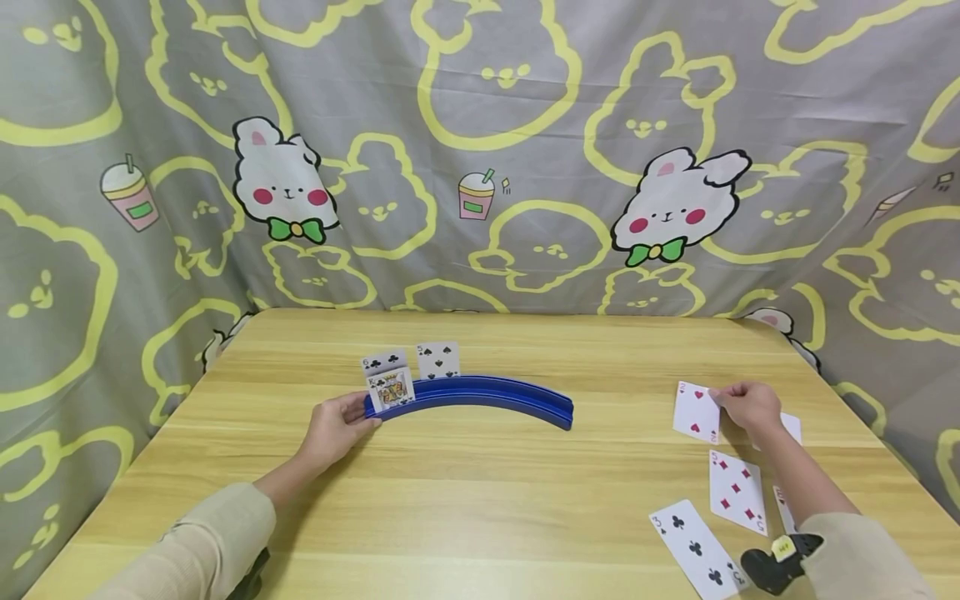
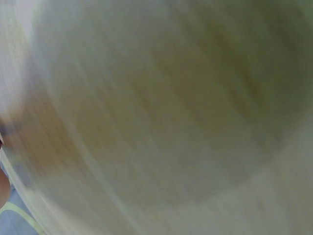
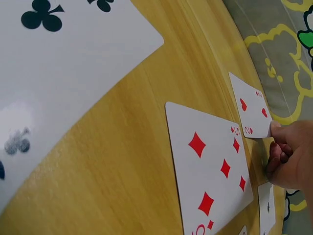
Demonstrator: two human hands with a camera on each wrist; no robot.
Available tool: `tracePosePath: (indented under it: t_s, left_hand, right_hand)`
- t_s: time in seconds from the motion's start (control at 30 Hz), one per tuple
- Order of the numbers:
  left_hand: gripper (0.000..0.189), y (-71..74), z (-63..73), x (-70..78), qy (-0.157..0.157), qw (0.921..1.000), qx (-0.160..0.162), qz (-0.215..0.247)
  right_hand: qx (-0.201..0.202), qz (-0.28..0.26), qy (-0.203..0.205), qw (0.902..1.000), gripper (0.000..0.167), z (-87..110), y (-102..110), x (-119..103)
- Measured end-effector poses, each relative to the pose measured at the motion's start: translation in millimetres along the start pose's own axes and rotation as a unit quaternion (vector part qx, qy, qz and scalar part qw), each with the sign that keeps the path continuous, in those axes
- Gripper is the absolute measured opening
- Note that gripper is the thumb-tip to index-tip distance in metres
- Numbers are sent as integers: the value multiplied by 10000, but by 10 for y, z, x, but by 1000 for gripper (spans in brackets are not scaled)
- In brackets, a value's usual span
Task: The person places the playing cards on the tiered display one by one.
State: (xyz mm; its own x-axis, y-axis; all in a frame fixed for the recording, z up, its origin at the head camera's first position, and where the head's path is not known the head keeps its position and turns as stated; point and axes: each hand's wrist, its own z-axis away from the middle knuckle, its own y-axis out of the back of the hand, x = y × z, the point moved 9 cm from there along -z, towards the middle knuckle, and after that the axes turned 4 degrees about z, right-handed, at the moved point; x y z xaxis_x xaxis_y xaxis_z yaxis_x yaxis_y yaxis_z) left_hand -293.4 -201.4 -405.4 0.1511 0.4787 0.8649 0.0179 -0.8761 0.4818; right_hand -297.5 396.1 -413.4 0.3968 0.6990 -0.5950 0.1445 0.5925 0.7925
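My left hand grips the left end of a curved blue card holder, thumb at the front and fingers behind. In its slots stand a king of clubs, a six of clubs behind it and a five of spades. Over at the right, my right hand pinches a two of hearts by one edge. The right wrist view shows the thumb on the face of this two of hearts, low over the table. Blur fills most of the left wrist view.
Face up on the wooden table lie a five of diamonds and a three of clubs. Another card is partly behind my right hand, and one is mostly under the forearm. A patterned curtain hangs behind the table.
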Motion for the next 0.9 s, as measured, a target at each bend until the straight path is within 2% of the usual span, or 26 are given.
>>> tracePosePath:
  t_s: [0.27, 0.53, 0.9]
  left_hand:
    - [41, -8, -2, -23, 40, 10000, -7, 85]
    - [41, -11, 0, -7, 47, 10000, -9, 61]
    - [41, -5, -4, -26, 4, 10000, 3, 55]
  right_hand:
    - [-266, -26, 273, 9993, 36, 24, -40, -89]
    - [-176, -142, 316, 9992, 36, 75, -27, -154]
    - [-121, -416, 555, 9975, 48, 175, -32, -309]
